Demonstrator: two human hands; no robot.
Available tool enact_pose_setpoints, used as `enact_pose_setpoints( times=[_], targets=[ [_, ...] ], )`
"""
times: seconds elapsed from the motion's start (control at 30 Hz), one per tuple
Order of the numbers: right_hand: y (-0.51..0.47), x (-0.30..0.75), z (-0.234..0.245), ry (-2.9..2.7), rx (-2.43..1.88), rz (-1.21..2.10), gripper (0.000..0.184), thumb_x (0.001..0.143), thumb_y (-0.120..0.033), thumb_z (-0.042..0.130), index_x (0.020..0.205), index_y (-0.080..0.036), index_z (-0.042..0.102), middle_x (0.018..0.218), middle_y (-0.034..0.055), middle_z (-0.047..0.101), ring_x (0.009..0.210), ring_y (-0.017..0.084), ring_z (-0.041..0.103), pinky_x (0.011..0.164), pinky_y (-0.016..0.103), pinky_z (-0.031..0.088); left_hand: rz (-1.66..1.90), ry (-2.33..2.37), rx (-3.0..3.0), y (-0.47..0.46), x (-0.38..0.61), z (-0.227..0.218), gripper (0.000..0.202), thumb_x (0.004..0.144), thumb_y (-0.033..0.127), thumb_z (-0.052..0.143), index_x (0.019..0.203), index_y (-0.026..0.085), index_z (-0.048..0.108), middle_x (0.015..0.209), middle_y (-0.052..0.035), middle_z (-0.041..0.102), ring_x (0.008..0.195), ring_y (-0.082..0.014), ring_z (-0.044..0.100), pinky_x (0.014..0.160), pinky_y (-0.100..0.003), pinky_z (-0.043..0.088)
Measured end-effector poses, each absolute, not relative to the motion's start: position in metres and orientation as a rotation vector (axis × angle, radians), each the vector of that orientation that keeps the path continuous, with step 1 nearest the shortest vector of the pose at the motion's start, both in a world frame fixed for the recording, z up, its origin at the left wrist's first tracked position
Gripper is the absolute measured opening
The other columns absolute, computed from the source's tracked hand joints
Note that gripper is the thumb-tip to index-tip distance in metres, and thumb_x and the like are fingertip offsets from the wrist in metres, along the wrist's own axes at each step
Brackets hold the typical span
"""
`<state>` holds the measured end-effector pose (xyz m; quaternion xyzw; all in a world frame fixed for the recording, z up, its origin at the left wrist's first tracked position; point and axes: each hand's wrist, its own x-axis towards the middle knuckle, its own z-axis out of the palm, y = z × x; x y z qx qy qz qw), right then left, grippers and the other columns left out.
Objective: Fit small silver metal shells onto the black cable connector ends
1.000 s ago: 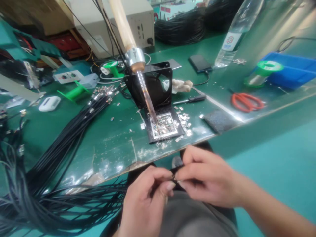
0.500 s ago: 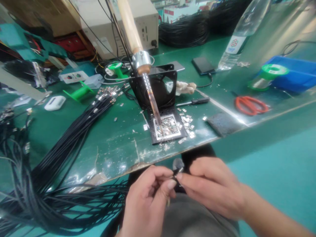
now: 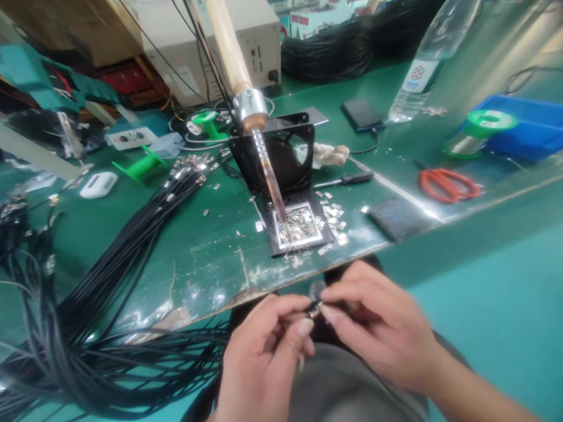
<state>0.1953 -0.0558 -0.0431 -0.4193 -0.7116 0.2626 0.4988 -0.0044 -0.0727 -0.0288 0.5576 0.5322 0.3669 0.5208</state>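
Note:
Over my lap, below the bench edge, my left hand [image 3: 266,346] pinches a small dark cable end with a shiny metal connector [image 3: 314,310] between thumb and forefinger. The fingers of my right hand [image 3: 382,328] close on the same small piece from the right, and their tips hide much of it. In front of the hands a soldering iron [image 3: 270,170] with a wooden handle points down at a framed pad [image 3: 303,240] covered in small metal bits. Black cables [image 3: 145,225] with metal ends lie in a bundle to the left.
Behind the iron stands a black fan frame [image 3: 281,158]. Along the bench are a screwdriver [image 3: 352,179], red-handled scissors [image 3: 448,186], a solder spool [image 3: 481,132], a blue bin [image 3: 523,132] and a water bottle [image 3: 416,79]. Loose metal pieces [image 3: 333,217] lie beside the pad.
My right hand has shifted slightly upward and turned, with its thumb now showing below the forefinger at the connector. My left hand has stayed almost still.

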Motion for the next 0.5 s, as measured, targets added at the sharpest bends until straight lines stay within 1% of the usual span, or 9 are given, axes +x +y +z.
enact_pose_setpoints(
  times=[0.07, 0.1, 0.13, 0.23, 0.3, 0.4, 0.5],
  targets=[
    [-0.056, 0.197, -0.042, -1.696, -1.063, 0.773, 0.012, 0.096, -0.017, 0.07, 0.107, -0.02, 0.076, 0.083, 0.0001, 0.063, 0.062, 0.01, 0.057, 0.051, 0.02, 0.046, 0.882, 1.282, 1.347, -0.072, -0.004, -0.029, 0.015, 0.101, 0.023, 0.065, 0.11, 0.022, 0.077, 0.08, -0.0009, 0.073, 0.064, -0.0096, 0.071, 0.06, -0.014, 0.059],
    [-0.056, 0.198, -0.041, -1.69, -1.091, 0.849, 0.01, 0.098, -0.02, 0.069, 0.105, -0.021, 0.077, 0.082, -0.0001, 0.062, 0.062, 0.01, 0.057, 0.051, 0.021, 0.046, 0.881, 1.287, 1.352, -0.072, -0.004, -0.029, 0.015, 0.101, 0.023, 0.066, 0.11, 0.022, 0.077, 0.08, -0.001, 0.072, 0.064, -0.0098, 0.071, 0.06, -0.015, 0.059],
    [-0.056, 0.197, -0.04, -1.679, -1.119, 0.919, 0.01, 0.1, -0.022, 0.068, 0.101, -0.021, 0.077, 0.08, -0.0003, 0.06, 0.062, 0.011, 0.057, 0.051, 0.021, 0.045, 0.879, 1.292, 1.357, -0.072, -0.004, -0.029, 0.015, 0.101, 0.024, 0.066, 0.11, 0.021, 0.077, 0.08, -0.0013, 0.073, 0.064, -0.0101, 0.071, 0.06, -0.015, 0.059],
    [-0.056, 0.195, -0.036, -1.621, -1.198, 1.086, 0.02, 0.101, -0.028, 0.065, 0.086, -0.02, 0.075, 0.075, -0.0009, 0.057, 0.062, 0.011, 0.055, 0.053, 0.022, 0.044, 0.858, 1.319, 1.356, -0.072, -0.003, -0.028, 0.015, 0.1, 0.026, 0.067, 0.109, 0.02, 0.077, 0.08, -0.002, 0.074, 0.063, -0.0108, 0.07, 0.061, -0.017, 0.06],
    [-0.056, 0.193, -0.034, -1.563, -1.255, 1.155, 0.025, 0.1, -0.031, 0.065, 0.08, -0.02, 0.073, 0.072, -0.0013, 0.056, 0.061, 0.011, 0.053, 0.054, 0.023, 0.042, 0.839, 1.345, 1.359, -0.072, -0.003, -0.026, 0.015, 0.099, 0.027, 0.068, 0.109, 0.02, 0.077, 0.082, -0.0026, 0.076, 0.064, -0.0113, 0.071, 0.061, -0.018, 0.06],
    [-0.057, 0.191, -0.031, -1.495, -1.317, 1.238, 0.027, 0.099, -0.033, 0.064, 0.076, -0.02, 0.07, 0.069, -0.0017, 0.056, 0.06, 0.011, 0.051, 0.054, 0.023, 0.041, 0.841, 1.364, 1.404, -0.068, -0.002, -0.024, 0.013, 0.095, 0.028, 0.074, 0.105, 0.021, 0.078, 0.085, -0.0038, 0.077, 0.07, -0.0144, 0.073, 0.063, -0.02, 0.061],
    [-0.059, 0.19, -0.03, -1.462, -1.329, 1.28, 0.027, 0.097, -0.035, 0.065, 0.075, -0.02, 0.069, 0.069, -0.0021, 0.055, 0.06, 0.011, 0.05, 0.054, 0.023, 0.041, 0.858, 1.331, 1.473, -0.064, 0.0, -0.021, 0.006, 0.092, 0.026, 0.077, 0.096, 0.022, 0.08, 0.087, -0.0034, 0.077, 0.077, -0.0165, 0.076, 0.067, -0.021, 0.061]
  ],
)
